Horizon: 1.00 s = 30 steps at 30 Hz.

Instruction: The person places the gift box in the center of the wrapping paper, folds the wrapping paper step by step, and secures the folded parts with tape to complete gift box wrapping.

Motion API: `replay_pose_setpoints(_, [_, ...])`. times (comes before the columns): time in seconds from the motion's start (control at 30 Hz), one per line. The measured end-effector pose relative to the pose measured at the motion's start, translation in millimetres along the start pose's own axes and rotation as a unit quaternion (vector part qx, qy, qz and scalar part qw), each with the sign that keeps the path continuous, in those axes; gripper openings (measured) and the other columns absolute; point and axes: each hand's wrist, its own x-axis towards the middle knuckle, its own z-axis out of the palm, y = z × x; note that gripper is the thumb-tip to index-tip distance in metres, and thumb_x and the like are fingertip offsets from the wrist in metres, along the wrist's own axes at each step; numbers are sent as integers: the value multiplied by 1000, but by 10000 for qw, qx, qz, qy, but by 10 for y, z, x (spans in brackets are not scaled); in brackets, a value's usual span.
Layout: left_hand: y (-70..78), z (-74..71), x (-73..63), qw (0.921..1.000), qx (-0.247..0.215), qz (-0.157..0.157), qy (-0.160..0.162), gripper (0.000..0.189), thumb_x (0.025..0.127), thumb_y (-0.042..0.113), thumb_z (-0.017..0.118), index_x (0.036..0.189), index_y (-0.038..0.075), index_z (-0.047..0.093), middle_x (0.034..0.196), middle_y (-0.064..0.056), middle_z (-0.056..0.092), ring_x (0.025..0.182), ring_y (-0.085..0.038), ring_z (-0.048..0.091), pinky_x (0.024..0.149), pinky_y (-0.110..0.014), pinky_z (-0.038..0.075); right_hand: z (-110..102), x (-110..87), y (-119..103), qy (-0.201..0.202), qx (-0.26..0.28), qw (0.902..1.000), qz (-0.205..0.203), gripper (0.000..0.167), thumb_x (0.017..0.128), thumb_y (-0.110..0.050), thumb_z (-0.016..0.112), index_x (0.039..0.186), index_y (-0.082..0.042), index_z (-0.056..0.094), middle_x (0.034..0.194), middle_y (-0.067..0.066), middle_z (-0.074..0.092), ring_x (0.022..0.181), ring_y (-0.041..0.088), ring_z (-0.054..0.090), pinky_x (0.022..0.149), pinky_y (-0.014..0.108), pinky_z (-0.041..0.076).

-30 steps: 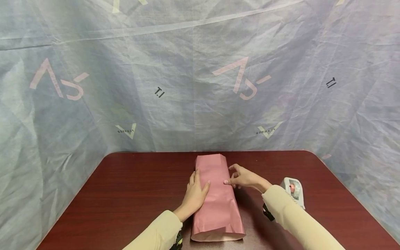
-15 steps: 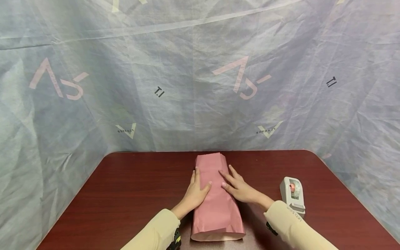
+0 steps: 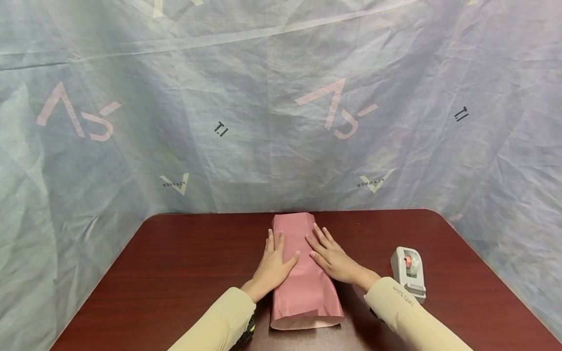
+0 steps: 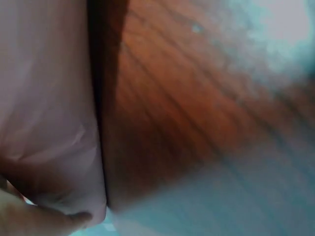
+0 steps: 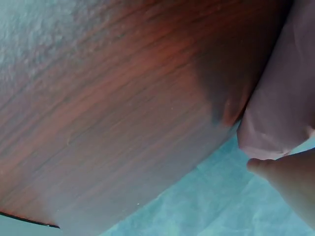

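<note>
A long sleeve of pink wrapping paper [image 3: 303, 292] lies lengthwise on the dark red wooden table [image 3: 197, 273], its near end gaping and showing a pale inside. On its left side rests my left hand [image 3: 274, 265], fingers spread and thumb across the top. My right hand [image 3: 335, 261] lies along the right side, fingers extended over the upper edge. Both wrist views show the paper's side close up: in the left one a finger [image 4: 44, 219] is at its end, in the right one a fingertip [image 5: 261, 167]. What the paper encloses is hidden.
A white tape dispenser [image 3: 409, 273] with a roll of clear tape stands at the right, beside my right sleeve [image 3: 408, 312]. Behind the table's far edge hangs a grey printed cloth [image 3: 246, 146], which also runs along both sides.
My right hand has gone from curled fingers at the paper's right edge to flat, spread fingers on it. The left hand's fingers have shifted slightly onto the paper. The paper has moved slightly away.
</note>
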Motion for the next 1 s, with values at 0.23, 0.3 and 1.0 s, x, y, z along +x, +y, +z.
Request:
replay_pose_setpoints(0.23, [-70, -47, -36, 9940, 572, 930, -91, 61, 94, 44, 41, 143, 9, 30, 153, -14, 10, 141, -33, 7, 108, -52, 25, 6, 5, 4, -70, -138, 9998, 107, 48, 97, -21, 43, 140, -2, 35, 148, 17, 27, 139, 38, 14, 103, 64, 20])
replay_pose_setpoints(0.3, [-100, -81, -56, 9897, 764, 1174, -287, 62, 94, 44, 40, 144, 10, 27, 153, -13, 10, 141, -35, 5, 108, -53, 23, -1, 4, -4, -64, -187, 9998, 84, 48, 96, -21, 43, 139, -1, 35, 147, 17, 28, 139, 37, 15, 104, 62, 21])
replay_pose_setpoints(1.0, [-277, -287, -129, 9598, 1259, 2193, -1216, 88, 82, 56, 55, 147, 12, 14, 154, -12, -1, 141, -32, -3, 111, -52, 15, -46, -238, 59, 21, -1071, 9849, -1363, 68, 87, -40, 57, 140, -3, 35, 144, 14, 36, 133, 32, 34, 112, 17, -5])
